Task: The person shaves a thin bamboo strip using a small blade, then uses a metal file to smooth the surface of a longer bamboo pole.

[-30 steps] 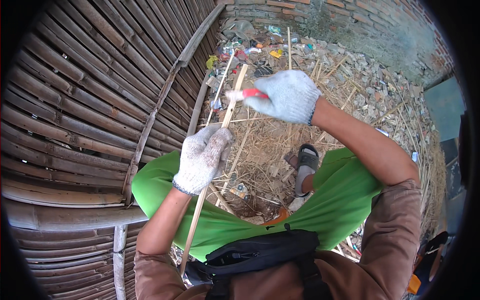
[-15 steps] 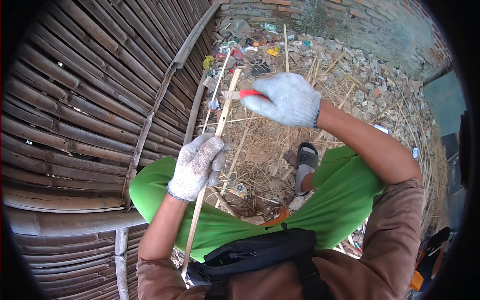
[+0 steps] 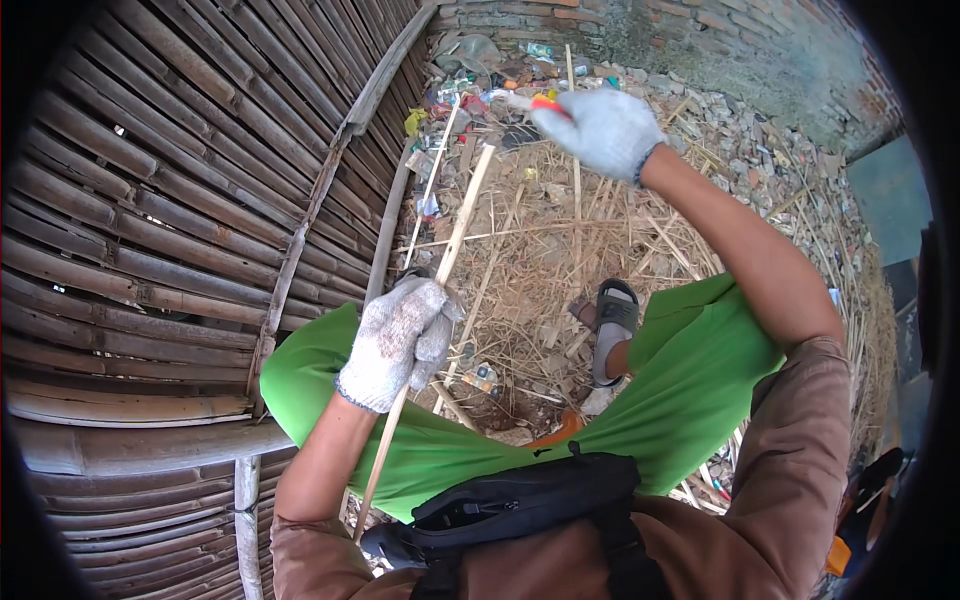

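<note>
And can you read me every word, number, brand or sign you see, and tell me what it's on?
There are none I can read.
Green-and-white litter near the brick wall: too small to read.
Small colourful scrap between the legs: too small to read.
Red-handled tool in the right hand: too blurred to tell.
Pale strip in the left hand: no writing shows.

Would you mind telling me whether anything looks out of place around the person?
Yes: coloured litter, including a yellow scrap, lies strewn near the brick wall, oddly mixed with rubble. The glove on the left hand, which holds the pale strip, also shows brownish stains on its whitish knit.
</note>
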The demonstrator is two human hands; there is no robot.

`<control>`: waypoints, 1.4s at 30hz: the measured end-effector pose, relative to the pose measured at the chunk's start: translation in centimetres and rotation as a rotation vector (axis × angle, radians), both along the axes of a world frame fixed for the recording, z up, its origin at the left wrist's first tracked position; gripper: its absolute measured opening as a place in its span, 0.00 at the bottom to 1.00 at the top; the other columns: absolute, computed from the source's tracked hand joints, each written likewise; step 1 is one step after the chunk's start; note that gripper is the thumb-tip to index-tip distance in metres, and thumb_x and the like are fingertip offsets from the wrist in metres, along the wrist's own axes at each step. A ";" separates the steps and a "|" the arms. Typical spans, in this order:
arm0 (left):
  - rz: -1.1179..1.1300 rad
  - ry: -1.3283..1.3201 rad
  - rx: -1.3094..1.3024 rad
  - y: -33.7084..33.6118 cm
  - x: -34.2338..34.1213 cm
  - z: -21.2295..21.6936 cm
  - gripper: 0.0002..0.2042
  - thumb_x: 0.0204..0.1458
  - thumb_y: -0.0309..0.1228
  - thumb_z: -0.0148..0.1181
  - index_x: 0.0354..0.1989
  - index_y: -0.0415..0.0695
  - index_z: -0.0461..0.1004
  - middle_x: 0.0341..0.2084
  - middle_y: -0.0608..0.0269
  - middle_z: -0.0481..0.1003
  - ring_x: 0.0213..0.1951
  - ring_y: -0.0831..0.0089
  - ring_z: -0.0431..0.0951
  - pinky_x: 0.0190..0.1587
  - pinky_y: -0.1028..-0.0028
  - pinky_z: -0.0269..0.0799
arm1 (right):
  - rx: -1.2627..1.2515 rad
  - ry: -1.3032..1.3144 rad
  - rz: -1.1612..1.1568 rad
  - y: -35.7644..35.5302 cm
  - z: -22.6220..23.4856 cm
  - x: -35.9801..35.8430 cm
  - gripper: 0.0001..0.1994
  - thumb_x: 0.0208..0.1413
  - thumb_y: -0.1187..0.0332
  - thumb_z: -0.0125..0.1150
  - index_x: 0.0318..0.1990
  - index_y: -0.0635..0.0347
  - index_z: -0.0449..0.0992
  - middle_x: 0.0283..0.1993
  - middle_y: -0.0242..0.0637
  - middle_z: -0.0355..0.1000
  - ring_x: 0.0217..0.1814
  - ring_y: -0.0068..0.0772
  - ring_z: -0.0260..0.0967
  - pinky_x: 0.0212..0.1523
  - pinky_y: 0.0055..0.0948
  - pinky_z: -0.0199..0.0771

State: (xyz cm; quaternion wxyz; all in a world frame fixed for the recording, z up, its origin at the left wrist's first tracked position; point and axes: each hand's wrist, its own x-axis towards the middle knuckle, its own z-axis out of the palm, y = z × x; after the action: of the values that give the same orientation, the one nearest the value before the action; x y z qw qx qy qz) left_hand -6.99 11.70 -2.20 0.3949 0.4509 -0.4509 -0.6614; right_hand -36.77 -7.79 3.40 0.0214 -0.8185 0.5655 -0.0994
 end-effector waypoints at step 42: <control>0.008 -0.307 0.051 -1.9 -2.7 -0.6 0.14 0.73 0.42 0.55 0.43 0.44 0.76 0.19 0.70 0.70 0.14 0.81 0.67 0.16 0.78 0.63 | 0.132 -0.391 0.215 1.2 -0.5 0.6 0.41 0.63 0.28 0.52 0.60 0.61 0.76 0.43 0.52 0.83 0.48 0.51 0.84 0.53 0.48 0.81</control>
State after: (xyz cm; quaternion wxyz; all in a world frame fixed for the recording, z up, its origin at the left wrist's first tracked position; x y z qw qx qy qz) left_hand -9.66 9.82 -2.83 0.3126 0.5583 -0.4872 -0.5943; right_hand -36.14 -6.59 2.94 0.1945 -0.8360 0.4655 -0.2159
